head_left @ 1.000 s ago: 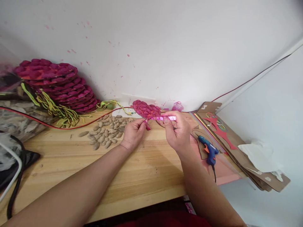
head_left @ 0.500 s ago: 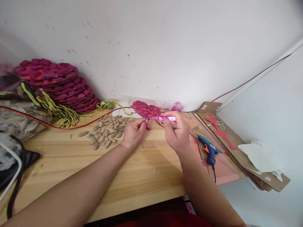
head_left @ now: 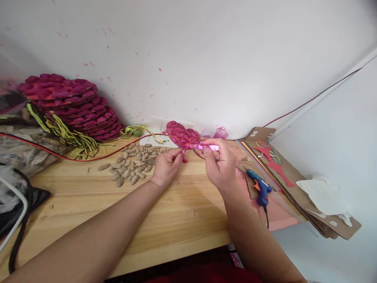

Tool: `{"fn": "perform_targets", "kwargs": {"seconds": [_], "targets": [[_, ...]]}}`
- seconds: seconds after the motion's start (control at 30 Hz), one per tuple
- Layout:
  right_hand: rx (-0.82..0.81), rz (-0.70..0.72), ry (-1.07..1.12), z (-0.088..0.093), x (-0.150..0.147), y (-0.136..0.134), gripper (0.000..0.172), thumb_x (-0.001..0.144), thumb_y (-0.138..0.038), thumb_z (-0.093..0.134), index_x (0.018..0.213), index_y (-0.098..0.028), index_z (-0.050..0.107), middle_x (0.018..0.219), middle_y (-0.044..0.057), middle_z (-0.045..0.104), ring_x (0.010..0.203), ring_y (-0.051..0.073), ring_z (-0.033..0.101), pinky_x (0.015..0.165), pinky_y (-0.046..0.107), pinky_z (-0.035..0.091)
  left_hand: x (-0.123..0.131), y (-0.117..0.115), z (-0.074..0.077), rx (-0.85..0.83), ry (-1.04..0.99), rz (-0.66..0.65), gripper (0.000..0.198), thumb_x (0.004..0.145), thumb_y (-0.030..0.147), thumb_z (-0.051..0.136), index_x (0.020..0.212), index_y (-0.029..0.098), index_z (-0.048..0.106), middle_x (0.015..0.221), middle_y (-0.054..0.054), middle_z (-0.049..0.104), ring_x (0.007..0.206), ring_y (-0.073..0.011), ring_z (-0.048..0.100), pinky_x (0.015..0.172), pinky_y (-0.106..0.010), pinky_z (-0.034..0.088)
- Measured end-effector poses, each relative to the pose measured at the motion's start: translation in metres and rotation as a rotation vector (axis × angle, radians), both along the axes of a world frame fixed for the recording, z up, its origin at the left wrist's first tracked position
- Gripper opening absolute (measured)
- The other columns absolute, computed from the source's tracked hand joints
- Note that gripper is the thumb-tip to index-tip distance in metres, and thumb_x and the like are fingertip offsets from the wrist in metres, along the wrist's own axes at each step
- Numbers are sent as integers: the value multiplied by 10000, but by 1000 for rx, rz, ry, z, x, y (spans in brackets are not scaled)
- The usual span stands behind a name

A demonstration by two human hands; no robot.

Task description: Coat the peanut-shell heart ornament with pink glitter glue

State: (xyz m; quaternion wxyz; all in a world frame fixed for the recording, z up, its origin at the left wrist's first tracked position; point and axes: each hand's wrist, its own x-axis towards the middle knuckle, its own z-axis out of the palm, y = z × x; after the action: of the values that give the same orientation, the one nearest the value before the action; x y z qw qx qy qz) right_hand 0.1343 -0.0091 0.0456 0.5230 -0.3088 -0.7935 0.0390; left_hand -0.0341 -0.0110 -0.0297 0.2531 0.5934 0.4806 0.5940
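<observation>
My left hand (head_left: 167, 168) is closed, pinching the lower edge of a magenta, peanut-covered piece (head_left: 182, 134), which is tilted up in front of the wall. A bit of red shows below those fingertips. In my right hand (head_left: 220, 163) is a white marker (head_left: 210, 147) with a pink-stained front end, held level. Its tip touches or nearly touches the piece's lower edge, close to my left fingertips; exact contact is too small to tell. Loose unpainted peanuts (head_left: 129, 167) lie left of my left hand.
A tall stack of magenta peanut-covered pieces (head_left: 79, 106) leans at the back left, with green yarn (head_left: 70, 133) before it. A red-black cable (head_left: 97, 158) crosses the wooden table (head_left: 165, 232). Right are a blue glue gun (head_left: 260, 188), red cut-outs (head_left: 275, 165) and cardboard (head_left: 338, 224).
The peanut-covered piece has tilted, its left upper edge now slightly higher and more of its face showing. Both hands stay almost in place.
</observation>
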Motion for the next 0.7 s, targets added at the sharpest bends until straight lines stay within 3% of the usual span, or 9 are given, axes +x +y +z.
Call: {"fn": "perform_targets", "kwargs": {"seconds": [0.7], "targets": [[-64,8,32,-1,-1,0,145,1020,-306,548,1012,-218,662,972,53,747,942,210,695,876,396,541,1,-1,1,-4,-8,-3,309,920,330,534,696,208,708,700,-16,745,692,-175,671,733,-272,498]]}}
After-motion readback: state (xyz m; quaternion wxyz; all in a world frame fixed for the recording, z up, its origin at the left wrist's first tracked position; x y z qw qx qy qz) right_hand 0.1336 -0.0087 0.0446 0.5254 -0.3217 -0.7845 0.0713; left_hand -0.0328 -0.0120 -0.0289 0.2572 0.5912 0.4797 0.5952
